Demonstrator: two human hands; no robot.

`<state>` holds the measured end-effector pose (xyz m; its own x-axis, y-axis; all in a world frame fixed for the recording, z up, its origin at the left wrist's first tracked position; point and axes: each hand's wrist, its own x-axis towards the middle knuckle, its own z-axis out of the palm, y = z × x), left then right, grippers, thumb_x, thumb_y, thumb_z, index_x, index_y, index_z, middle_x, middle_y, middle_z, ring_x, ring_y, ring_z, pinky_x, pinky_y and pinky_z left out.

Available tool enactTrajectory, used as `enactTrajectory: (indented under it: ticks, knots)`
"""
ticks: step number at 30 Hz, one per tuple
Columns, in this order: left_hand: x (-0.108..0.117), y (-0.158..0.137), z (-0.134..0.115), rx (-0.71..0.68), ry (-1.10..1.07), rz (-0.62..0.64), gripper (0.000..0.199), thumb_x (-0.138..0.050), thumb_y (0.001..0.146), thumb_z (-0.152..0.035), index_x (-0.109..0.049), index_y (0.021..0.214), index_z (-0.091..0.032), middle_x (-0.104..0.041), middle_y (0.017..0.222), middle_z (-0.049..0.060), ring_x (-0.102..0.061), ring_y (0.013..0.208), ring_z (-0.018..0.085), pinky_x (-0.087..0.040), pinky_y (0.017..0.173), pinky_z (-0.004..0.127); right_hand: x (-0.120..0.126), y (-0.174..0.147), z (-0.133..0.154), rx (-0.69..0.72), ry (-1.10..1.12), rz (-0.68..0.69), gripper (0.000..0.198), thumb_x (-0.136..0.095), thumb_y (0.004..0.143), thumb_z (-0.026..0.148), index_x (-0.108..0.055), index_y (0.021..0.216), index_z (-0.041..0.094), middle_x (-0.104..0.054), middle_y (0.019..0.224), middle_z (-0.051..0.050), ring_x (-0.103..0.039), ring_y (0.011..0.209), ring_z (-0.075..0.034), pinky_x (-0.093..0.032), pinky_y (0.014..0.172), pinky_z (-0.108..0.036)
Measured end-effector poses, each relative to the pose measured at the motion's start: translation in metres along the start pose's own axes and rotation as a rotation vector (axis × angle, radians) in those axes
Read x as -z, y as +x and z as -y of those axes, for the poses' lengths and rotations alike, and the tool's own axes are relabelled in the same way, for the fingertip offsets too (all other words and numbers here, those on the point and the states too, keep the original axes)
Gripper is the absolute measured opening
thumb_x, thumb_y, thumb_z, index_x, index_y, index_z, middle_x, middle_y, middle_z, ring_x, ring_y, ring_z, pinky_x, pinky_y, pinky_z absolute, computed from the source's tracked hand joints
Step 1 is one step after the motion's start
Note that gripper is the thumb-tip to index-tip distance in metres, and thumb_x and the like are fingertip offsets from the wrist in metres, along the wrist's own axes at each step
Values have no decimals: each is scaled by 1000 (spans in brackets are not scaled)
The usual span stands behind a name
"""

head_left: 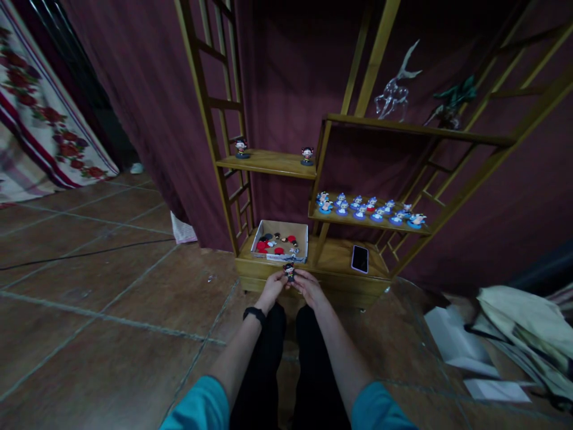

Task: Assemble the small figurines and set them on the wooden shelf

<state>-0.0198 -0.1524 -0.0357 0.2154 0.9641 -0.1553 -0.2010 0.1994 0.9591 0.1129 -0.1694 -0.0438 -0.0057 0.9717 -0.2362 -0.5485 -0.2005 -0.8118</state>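
Note:
Between my two hands, just in front of the low wooden shelf, is a small dark-haired figurine (289, 272) with a dark base. My left hand (274, 288) grips it from the left, fingers closed at its side. From the right, my right hand (308, 286) has its fingers on the same figurine. Right behind it stands an open cardboard box (303, 242) holding red and black round pieces and other small parts. Two similar figurines stand on the shelf board above, one at the left end (241, 148) and one at the right (307, 156).
Several blue-and-white figurines (360, 210) stand in rows on the middle right shelf. A phone (360, 259) lies on the bottom board. Higher up stand a clear deer ornament (394, 95) and a dark green ornament (452, 104). White boxes (461, 340) and a pale bag (523, 316) lie right.

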Motion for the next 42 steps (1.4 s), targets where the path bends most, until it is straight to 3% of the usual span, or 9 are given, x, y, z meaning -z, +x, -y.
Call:
enactTrajectory:
  ticks: [7, 16, 30, 42]
  knots:
    - [-1, -2, -6, 110, -167, -83, 6, -62, 70, -15, -62, 74, -10, -61, 62, 3, -53, 49, 6, -42, 49, 17, -4, -4, 4, -43, -9, -20, 34, -73, 58, 25, -62, 89, 18, -70, 82, -4, -66, 78, -16, -50, 77, -32]
    - [-3, -8, -14, 185, -271, -91, 3, -57, 73, -8, -59, 75, -11, -60, 62, 1, -54, 48, 4, -42, 48, 14, -8, -6, 5, -47, -39, -57, 36, -75, 54, 27, -62, 87, 18, -69, 77, -2, -63, 71, -13, -49, 71, -27]
    - [1, -11, -20, 194, -277, -58, 7, -59, 74, -9, -61, 80, -11, -63, 67, 4, -58, 55, 6, -45, 52, 15, -9, -11, 10, -51, -48, -17, 35, -75, 56, 25, -64, 88, 19, -66, 70, -1, -62, 66, -12, -48, 67, -27]
    - [6, -10, -16, 91, -304, -92, 24, -72, 62, -11, -66, 84, -14, -68, 75, 4, -60, 58, 8, -44, 53, 17, -14, -14, 9, -25, -29, -12, 36, -76, 53, 25, -66, 87, 18, -67, 77, -3, -63, 70, -14, -48, 71, -30]
